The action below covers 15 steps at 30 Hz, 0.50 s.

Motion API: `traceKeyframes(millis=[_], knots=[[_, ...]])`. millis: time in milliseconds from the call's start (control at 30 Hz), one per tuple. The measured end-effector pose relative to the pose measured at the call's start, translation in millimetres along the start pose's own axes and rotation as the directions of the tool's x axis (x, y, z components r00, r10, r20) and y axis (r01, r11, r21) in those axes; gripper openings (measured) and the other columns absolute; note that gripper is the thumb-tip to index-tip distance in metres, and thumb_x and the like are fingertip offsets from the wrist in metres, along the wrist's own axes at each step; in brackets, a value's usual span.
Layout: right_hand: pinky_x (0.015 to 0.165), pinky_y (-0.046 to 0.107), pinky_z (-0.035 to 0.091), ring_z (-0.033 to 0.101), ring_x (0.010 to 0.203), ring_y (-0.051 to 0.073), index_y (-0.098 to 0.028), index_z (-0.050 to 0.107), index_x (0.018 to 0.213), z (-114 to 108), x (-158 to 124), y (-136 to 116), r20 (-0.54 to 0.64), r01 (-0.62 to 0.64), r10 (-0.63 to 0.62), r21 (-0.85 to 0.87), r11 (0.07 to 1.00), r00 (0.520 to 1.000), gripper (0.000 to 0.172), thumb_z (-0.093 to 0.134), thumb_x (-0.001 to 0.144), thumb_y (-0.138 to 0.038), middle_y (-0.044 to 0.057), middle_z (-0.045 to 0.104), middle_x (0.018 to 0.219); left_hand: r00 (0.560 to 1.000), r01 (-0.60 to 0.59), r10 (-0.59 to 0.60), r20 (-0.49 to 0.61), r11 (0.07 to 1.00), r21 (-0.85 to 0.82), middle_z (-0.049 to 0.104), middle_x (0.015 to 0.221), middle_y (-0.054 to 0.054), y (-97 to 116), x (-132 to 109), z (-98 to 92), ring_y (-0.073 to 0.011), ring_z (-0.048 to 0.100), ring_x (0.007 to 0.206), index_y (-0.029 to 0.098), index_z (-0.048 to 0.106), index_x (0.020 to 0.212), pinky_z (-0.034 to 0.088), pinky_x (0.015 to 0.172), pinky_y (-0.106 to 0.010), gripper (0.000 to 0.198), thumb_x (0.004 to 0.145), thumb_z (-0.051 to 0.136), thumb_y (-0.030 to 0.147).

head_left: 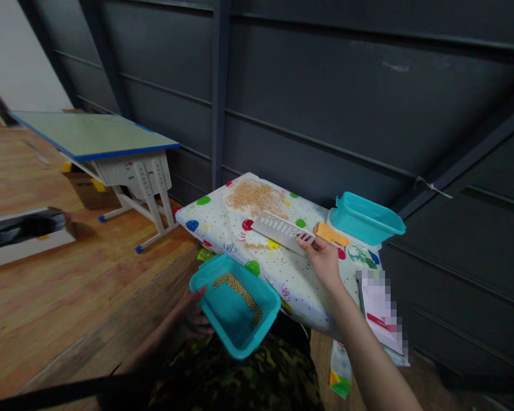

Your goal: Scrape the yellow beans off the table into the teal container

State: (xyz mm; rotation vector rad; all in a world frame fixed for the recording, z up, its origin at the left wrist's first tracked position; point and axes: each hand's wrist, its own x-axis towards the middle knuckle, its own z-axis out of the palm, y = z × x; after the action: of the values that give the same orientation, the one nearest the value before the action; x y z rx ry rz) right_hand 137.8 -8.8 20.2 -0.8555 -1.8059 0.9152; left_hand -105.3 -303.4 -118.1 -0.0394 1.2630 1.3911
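My left hand (189, 313) is closed on the left rim of a teal plastic tub (235, 345), its thumb over the edge. The tub sits low at the table's near edge, with a band of yellowish beans (240, 290) along its far and right sides. My right hand (324, 261) grips the right end of a white slotted plastic board (278, 240), held at a tilt above the table. Beyond the board spreads a pile of beans (255, 197). Between board and tub lies a thin row of beans (257, 246).
A balloon-print cloth covers the table (302, 299). At its right are a second teal tub (364, 220), an orange cloth (329, 234), a green-and-white round item (362, 257) and papers (379, 314). A dark panelled wall (325, 103) stands behind. Another desk (107, 134) is at left.
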Motion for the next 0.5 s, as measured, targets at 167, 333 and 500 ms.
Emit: traceKeyframes(millis=[167, 333, 500], knots=[[0.058, 0.031, 0.036, 0.046, 0.058, 0.017, -0.025, 0.063, 0.063, -16, -22, -6, -0.176, -0.001, -0.043, -0.243, 0.970, 0.983, 0.064, 0.075, 0.088, -0.083, -0.002, 0.053, 0.056, 0.994, -0.057, 0.053, -0.093, 0.997, -0.048, 0.071, 0.066, -0.002, 23, -9, -6.8, -0.0262, 0.075, 0.056, 0.025, 0.062, 0.095, 0.068, 0.059, -0.039, 0.036, 0.115, 0.069, 0.053], [0.058, 0.032, 0.039, 0.054, 0.054, 0.019, -0.025, 0.066, 0.065, -15, -43, -18, -0.200, 0.012, -0.107, -0.422, 0.907, 0.974, 0.066, 0.063, 0.097, -0.083, 0.001, 0.060, 0.055, 0.944, -0.159, 0.145, -0.298, 0.987, -0.022, 0.077, 0.079, -0.005, 56, -32, 8.1, -0.0251, 0.078, 0.061, 0.020, 0.069, 0.107, 0.070, 0.058, -0.039, 0.031, 0.119, 0.061, 0.047], [0.059, 0.033, 0.045, 0.069, 0.057, 0.025, -0.024, 0.081, 0.076, 7, -58, -24, -0.184, 0.060, -0.159, -0.453, 0.889, 0.970, 0.067, 0.059, 0.103, -0.080, 0.009, 0.075, 0.063, 0.925, -0.171, 0.169, -0.339, 0.985, 0.025, 0.081, 0.093, -0.010, 75, -39, 15.6, -0.0270, 0.082, 0.071, 0.020, 0.073, 0.115, 0.071, 0.058, -0.038, 0.038, 0.120, 0.057, 0.054]])
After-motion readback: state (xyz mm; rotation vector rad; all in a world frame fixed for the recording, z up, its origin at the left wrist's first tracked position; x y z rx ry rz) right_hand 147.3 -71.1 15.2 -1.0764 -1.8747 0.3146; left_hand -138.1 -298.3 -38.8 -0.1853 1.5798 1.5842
